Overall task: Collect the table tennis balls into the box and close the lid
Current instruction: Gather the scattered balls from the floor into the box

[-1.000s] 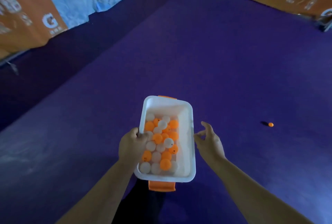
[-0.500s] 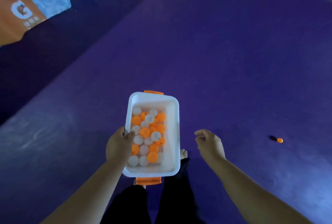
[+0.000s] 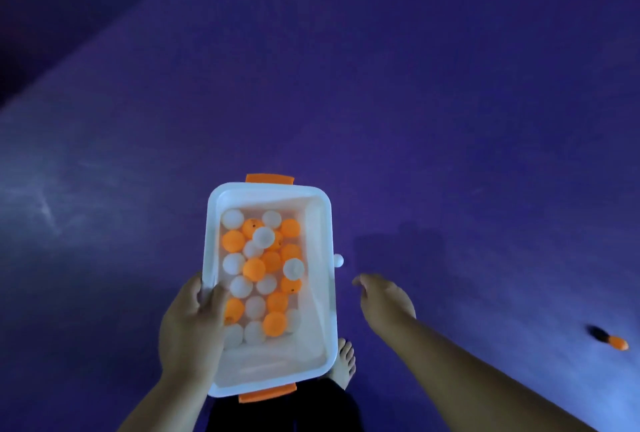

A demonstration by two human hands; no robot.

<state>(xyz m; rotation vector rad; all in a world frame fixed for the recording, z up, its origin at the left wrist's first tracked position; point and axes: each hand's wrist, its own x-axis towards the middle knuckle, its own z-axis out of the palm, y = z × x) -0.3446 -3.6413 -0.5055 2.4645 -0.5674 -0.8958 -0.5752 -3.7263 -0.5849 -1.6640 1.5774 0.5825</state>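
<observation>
The open white box (image 3: 270,367), part-filled with orange and white balls (image 3: 254,269), was gripped at its left rim by the left hand (image 3: 192,324) above the purple floor (image 3: 415,120). Since half a second before, a white ball (image 3: 338,260) had appeared just beside the box's right rim, the right hand (image 3: 386,298), loose-fingered and empty, had stretched towards it, and the lettered banners had left the view. A stray orange ball (image 3: 618,342) lay well apart to the right; marks on boxed balls were too small to read
</observation>
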